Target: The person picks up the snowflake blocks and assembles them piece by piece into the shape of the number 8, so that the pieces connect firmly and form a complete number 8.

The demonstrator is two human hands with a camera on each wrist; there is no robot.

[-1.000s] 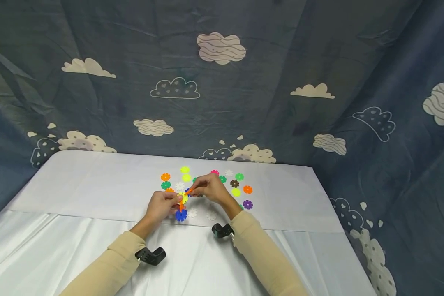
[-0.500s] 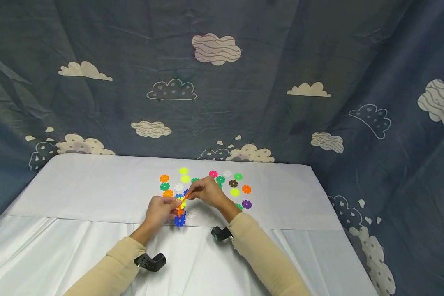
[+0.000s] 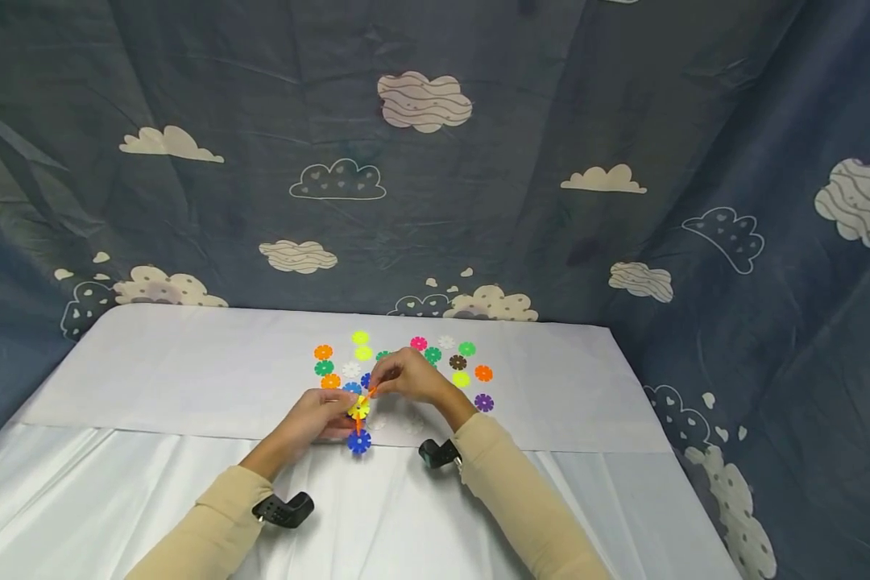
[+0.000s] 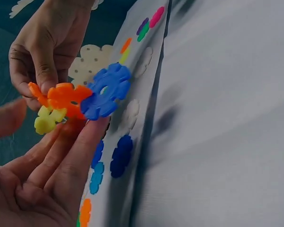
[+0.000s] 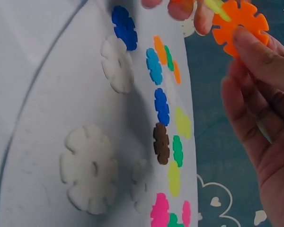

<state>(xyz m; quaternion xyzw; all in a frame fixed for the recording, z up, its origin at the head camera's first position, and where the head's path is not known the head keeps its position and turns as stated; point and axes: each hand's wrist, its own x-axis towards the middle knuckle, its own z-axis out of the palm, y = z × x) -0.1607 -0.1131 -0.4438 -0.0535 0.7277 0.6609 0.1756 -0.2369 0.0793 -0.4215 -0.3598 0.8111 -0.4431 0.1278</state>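
My right hand (image 3: pixel 413 379) pinches an orange notched plastic disc (image 5: pixel 250 18) between thumb and fingers. Linked to it is a chain of similar interlocking discs: a yellow disc (image 4: pixel 46 122), another orange disc (image 4: pixel 66 98) and a blue disc (image 4: pixel 114 84) at the near end. My left hand (image 3: pixel 317 417) lies beside the chain, its fingers extended against the underside of the discs. In the left wrist view its thumb stands apart from them, blurred. The chain is held up above the white cloth.
Loose discs lie spread on the white-covered table (image 3: pixel 188 370), among them a brown disc (image 3: pixel 457 362), a purple disc (image 3: pixel 484 402) and a light blue disc (image 4: pixel 97 178). White discs (image 5: pixel 90 168) lie near the hands. A dark cloud-print curtain (image 3: pixel 478 201) hangs behind.
Both hands and the chain have come slightly lower and nearer the front. The left fingers, earlier pinching the chain, have loosened, and more of the yellow and blue discs shows.
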